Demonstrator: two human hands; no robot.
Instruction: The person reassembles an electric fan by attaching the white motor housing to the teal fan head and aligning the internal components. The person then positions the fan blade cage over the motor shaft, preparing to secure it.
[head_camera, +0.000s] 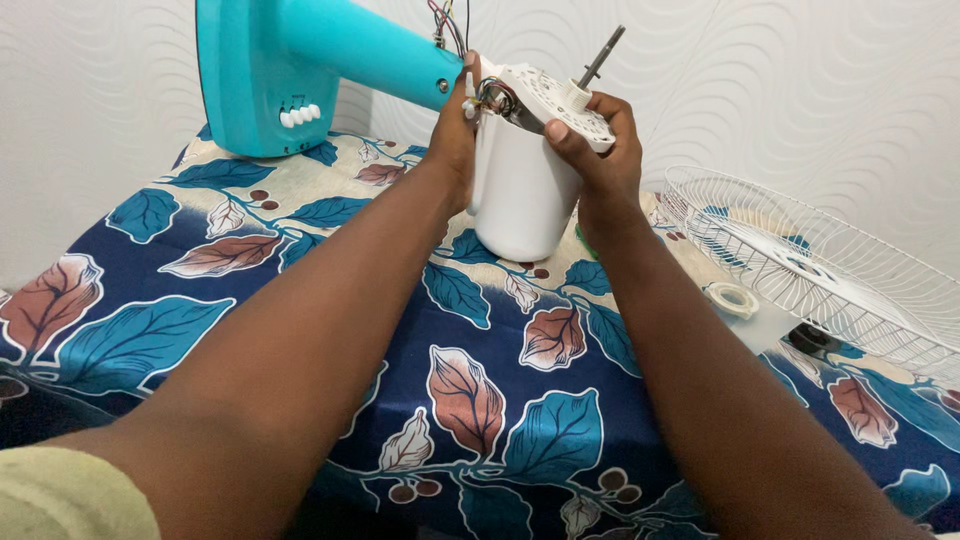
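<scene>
White fan motor housing (522, 185), centre frame: clasped by left hand (453, 140) and right hand (600, 160), each grip closed. Shaft (601, 56) best kept clear; wires (497, 95) unpinched.

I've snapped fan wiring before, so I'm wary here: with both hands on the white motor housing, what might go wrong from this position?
1. The coloured wires run exposed where the turquoise stand joins the motor housing; twisting the housing could strain them.
2. The left hand sits right at that joint, so fingers might get pinched.
3. The metal shaft sticks up past the right hand and could jab if the housing slips.
</scene>
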